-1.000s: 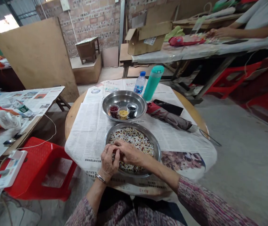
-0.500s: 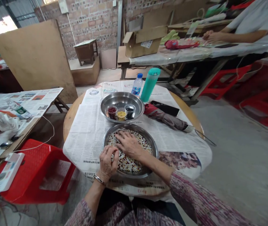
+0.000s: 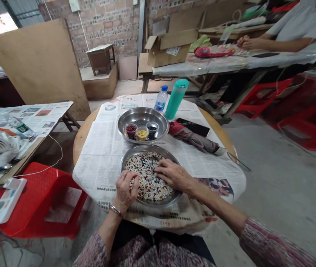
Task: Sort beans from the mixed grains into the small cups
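Observation:
A steel basin [image 3: 122, 163] in front of me holds a layer of mixed small white, red, yellow and dark grains or beans [image 3: 146, 178]. At its left rim my left hand [image 3: 126, 190] is curled, thumb close to the fingers; what they hold, if anything, is hidden. My right hand [image 3: 174, 175] reaches in from the right, its fingertips pressed together at the mix. Behind stands a second steel basin [image 3: 121, 122] with three clear cups: red beans [image 3: 131, 129], yellow grains [image 3: 142, 135] and black beans [image 3: 152, 130].
Newspaper [image 3: 93, 155] covers the round table. A water bottle [image 3: 161, 99], a turquoise flask [image 3: 176, 98], a black phone [image 3: 193, 127] and a folded umbrella [image 3: 193, 138] lie or stand beyond. Left is a red stool [image 3: 41, 200] with a power strip [image 3: 7, 202]. A co-worker's hands [image 3: 248, 42] are at another table.
My right hand has moved right across the mix, from spread fingers to fingers drawn together. My left hand stays at the left rim. The view has shifted slightly.

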`<state>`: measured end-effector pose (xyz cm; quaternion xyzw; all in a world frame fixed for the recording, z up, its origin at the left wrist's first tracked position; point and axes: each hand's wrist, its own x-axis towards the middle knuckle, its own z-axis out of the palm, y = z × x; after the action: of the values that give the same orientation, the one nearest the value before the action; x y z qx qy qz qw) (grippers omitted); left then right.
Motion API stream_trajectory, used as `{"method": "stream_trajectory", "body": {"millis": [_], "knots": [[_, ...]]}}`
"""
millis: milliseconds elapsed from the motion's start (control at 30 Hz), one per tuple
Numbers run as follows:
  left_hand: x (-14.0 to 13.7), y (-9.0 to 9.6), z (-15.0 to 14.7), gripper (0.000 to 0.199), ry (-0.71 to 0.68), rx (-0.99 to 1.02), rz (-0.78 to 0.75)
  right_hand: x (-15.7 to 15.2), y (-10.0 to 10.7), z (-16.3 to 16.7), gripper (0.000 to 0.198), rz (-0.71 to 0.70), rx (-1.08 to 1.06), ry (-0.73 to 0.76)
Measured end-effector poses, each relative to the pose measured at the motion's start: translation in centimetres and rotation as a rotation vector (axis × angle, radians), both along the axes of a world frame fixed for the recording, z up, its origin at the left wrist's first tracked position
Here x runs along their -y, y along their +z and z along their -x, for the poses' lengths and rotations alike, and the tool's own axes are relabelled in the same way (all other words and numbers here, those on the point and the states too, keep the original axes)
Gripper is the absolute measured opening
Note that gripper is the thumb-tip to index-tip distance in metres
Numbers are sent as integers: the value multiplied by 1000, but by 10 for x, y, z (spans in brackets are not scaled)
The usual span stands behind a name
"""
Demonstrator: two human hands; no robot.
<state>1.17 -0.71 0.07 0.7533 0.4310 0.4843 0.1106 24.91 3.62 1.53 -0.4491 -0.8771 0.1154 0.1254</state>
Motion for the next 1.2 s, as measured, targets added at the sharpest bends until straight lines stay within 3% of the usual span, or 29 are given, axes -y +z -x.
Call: {"method": "stream_trajectory", "body": {"millis": [100, 167, 233, 333, 400, 467, 633, 767, 900, 1200], "knots": [[0, 0, 0, 12, 2, -9, -7, -14, -2, 11, 26, -26, 26, -225], [0, 0, 0, 12, 2, -12, -6, -16, 0, 29, 26, -9, 10, -272], [0, -1, 1, 12, 5, -13, -5, -12, 2, 49, 25, 35, -46, -210], [0, -1, 1, 13, 11, -13, -6, -1, 4, 74, 23, 104, -147, 12], [0, -2, 1, 13, 8, -16, -5, 2, 2, 79, 22, 124, -160, 133], [0, -2, 1, 13, 11, -17, -3, -1, -1, 74, 23, 108, -133, 141], [1, -2, 1, 12, 4, -13, 26, -30, 8, 45, 24, -16, -191, -91], [0, -3, 1, 11, -6, -3, 26, -63, 38, 39, 20, -83, -295, -295], [-2, -5, 2, 11, -9, -5, -10, -100, 63, 49, 24, -105, -264, -484], [-3, -7, 1, 10, 5, -13, 2, -152, 72, 73, 23, 23, 133, -501]]}}
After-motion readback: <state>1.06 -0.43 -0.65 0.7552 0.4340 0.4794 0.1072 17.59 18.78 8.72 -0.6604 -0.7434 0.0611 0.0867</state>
